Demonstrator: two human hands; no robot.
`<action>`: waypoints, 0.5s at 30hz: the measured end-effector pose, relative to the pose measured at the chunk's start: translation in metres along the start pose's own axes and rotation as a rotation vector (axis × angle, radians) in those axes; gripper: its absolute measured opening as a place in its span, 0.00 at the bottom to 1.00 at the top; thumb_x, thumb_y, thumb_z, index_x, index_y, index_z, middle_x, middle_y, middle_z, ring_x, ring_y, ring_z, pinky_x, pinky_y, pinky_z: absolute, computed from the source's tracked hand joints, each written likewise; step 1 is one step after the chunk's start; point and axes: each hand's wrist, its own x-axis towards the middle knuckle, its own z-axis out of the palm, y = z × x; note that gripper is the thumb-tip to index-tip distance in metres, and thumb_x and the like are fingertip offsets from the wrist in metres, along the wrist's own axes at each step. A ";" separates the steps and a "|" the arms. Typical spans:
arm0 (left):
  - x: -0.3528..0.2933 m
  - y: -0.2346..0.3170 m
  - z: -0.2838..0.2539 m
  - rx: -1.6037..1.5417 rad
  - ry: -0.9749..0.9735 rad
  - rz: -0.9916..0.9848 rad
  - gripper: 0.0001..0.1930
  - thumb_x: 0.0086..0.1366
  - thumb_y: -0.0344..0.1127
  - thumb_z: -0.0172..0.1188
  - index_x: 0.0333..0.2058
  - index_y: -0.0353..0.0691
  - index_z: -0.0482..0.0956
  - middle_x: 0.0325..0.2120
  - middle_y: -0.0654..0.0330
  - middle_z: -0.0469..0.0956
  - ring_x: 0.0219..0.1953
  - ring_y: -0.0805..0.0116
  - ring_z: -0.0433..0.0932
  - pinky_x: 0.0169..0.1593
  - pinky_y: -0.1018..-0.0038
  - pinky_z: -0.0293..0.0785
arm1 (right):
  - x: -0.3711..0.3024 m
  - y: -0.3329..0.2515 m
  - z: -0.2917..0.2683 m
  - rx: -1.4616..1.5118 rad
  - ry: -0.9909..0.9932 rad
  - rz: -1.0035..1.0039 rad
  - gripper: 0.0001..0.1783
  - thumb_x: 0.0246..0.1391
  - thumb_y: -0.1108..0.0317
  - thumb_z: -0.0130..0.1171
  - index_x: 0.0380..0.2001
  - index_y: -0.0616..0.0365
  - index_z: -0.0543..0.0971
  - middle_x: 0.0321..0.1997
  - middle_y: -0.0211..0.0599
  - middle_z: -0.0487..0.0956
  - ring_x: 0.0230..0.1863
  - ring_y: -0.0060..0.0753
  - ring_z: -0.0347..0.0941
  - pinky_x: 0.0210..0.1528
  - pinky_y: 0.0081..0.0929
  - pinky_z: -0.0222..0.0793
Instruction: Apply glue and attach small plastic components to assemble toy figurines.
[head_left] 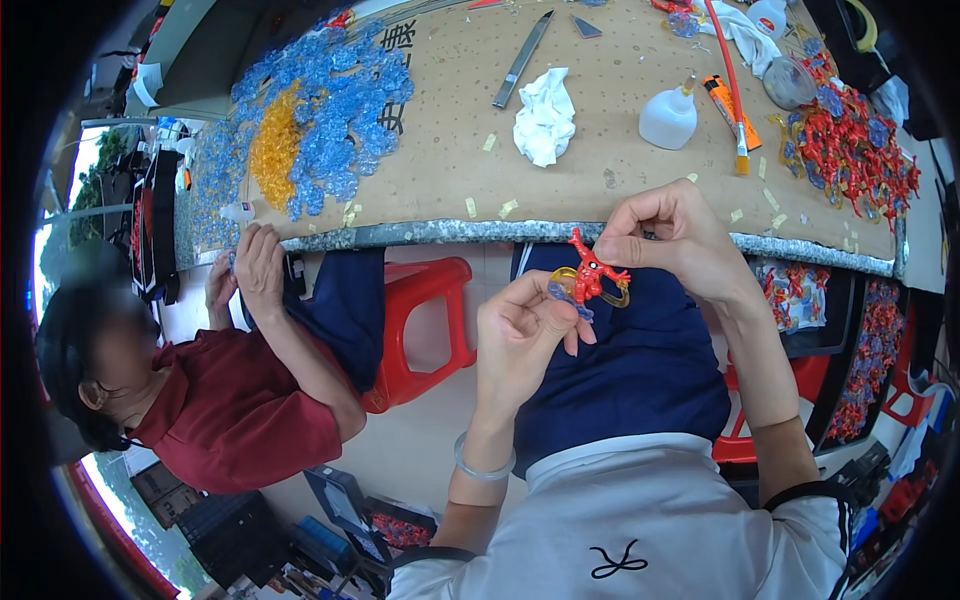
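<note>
Just off the table's front edge, above my lap, I hold a small red plastic figure (588, 276) with raised arms, with translucent yellow and blue parts around its lower end. My left hand (525, 325) grips it from below by the blue base part (584, 312). My right hand (668, 238) pinches its upper right side between thumb and fingers. The yellow curved part (565, 282) loops out beside the figure. My fingers cover some of the joins, so how the parts meet there is hidden.
The table (440, 150) bears a pile of blue pieces (345, 110), yellow pieces (275, 145), a knife (524, 60), a white cloth (545, 115), a white bottle (668, 118), a brush (735, 100) and red figures (850, 145). To my left sits a co-worker (230, 400) beside a red stool (425, 320).
</note>
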 end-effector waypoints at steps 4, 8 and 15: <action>0.000 0.001 0.003 -0.019 -0.004 0.007 0.16 0.65 0.40 0.59 0.34 0.28 0.75 0.26 0.55 0.78 0.24 0.75 0.76 0.26 0.84 0.69 | 0.000 0.001 -0.001 0.015 -0.022 0.016 0.10 0.48 0.68 0.68 0.26 0.65 0.83 0.22 0.30 0.79 0.25 0.13 0.70 0.28 0.14 0.63; -0.001 0.001 0.003 -0.007 -0.026 0.003 0.18 0.66 0.42 0.58 0.34 0.28 0.75 0.26 0.56 0.78 0.24 0.75 0.76 0.25 0.84 0.69 | -0.002 -0.001 0.000 0.059 -0.019 0.015 0.09 0.48 0.68 0.68 0.25 0.65 0.83 0.22 0.30 0.80 0.26 0.14 0.72 0.29 0.14 0.65; -0.003 0.000 0.004 0.000 -0.049 0.010 0.20 0.67 0.45 0.56 0.35 0.26 0.77 0.26 0.56 0.78 0.24 0.74 0.76 0.25 0.83 0.68 | -0.005 -0.003 0.000 0.058 -0.011 0.015 0.09 0.48 0.68 0.68 0.26 0.65 0.83 0.23 0.31 0.80 0.26 0.14 0.72 0.29 0.14 0.65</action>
